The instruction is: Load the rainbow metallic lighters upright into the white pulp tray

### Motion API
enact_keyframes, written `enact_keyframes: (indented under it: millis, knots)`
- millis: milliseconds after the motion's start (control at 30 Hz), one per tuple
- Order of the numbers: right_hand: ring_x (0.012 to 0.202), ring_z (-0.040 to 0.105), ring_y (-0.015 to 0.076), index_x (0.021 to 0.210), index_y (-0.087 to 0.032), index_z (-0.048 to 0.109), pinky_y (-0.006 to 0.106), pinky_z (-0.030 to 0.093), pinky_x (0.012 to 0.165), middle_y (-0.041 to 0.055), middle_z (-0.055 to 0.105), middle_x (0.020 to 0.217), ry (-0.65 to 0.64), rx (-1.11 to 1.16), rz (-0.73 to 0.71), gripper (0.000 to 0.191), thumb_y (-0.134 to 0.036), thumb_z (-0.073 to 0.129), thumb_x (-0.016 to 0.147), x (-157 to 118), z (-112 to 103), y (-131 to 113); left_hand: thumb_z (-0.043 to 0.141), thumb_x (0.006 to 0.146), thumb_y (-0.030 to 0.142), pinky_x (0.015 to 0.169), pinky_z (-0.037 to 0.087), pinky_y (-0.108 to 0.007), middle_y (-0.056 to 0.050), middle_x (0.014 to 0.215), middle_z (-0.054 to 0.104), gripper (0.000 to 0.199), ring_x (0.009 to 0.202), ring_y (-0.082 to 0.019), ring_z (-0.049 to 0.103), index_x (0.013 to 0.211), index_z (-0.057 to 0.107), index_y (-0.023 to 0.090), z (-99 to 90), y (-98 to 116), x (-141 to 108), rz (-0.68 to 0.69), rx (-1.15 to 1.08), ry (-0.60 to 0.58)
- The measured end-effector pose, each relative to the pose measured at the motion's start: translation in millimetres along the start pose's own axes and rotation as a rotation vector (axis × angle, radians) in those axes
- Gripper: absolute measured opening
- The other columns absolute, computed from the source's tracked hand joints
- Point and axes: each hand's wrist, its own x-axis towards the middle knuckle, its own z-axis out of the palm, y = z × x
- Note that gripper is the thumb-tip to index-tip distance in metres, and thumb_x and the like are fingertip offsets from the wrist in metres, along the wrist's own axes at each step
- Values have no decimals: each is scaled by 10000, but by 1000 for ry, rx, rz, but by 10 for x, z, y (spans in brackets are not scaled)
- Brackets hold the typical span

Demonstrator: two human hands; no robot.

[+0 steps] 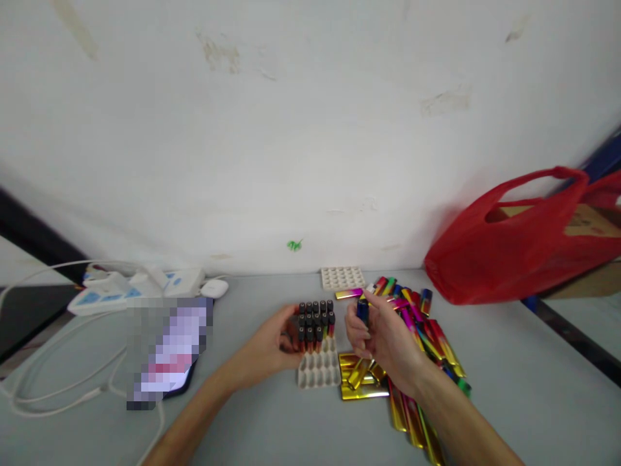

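Observation:
Upright tubes with black tops (316, 320) fill the back rows of a white tray (319, 370), whose front cells show bare. My left hand (272, 340) is closed around the left side of this group, its fingers partly hidden behind the tubes. To the right, my right hand (381, 330) has its fingers curled round a dark blue tube (362, 310), held roughly upright. Shiny gold pieces (365, 388) lie below that hand. Beside and beyond it spreads a pile of metallic multicoloured tubes (439, 343).
A second white tray (342, 278) lies near the wall. At the right stands a red bag (509, 243) with a cardboard box in it. On the left are a power strip (111, 294), a white charger (214, 288), white cables (63, 409) and a phone (177, 349) with a blurred screen.

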Motion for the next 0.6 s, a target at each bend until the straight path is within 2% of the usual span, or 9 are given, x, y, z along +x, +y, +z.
enact_keyframes:
  millis: [167, 467, 600]
  knots:
    - [569, 194, 110, 683, -238, 422, 255, 203, 513, -80, 284, 657, -84, 1, 4, 608, -753, 673, 887, -9, 13, 7, 920, 756, 239, 686, 552, -278, -79, 1133, 760, 743, 871, -223, 732, 1411, 572, 188, 1, 8, -1, -1, 5, 3]
    - [515, 188, 109, 699, -243, 413, 257, 95, 449, -75, 313, 594, -34, -59, 94, 537, -667, 458, 1026, 7, -34, 81, 925, 755, 257, 665, 540, -266, -55, 1096, 734, 663, 843, -209, 719, 1321, 587, 185, 16, 37, -1, 2, 16, 0]
    - [511, 157, 101, 701, -246, 392, 247, 80, 440, -89, 283, 595, -22, -70, 124, 528, -666, 485, 1008, -12, -9, 59, 949, 755, 298, 675, 551, -271, -60, 1078, 740, 698, 853, -221, 721, 1354, 608, 188, 10, 13, -1, 15, 10, 6]
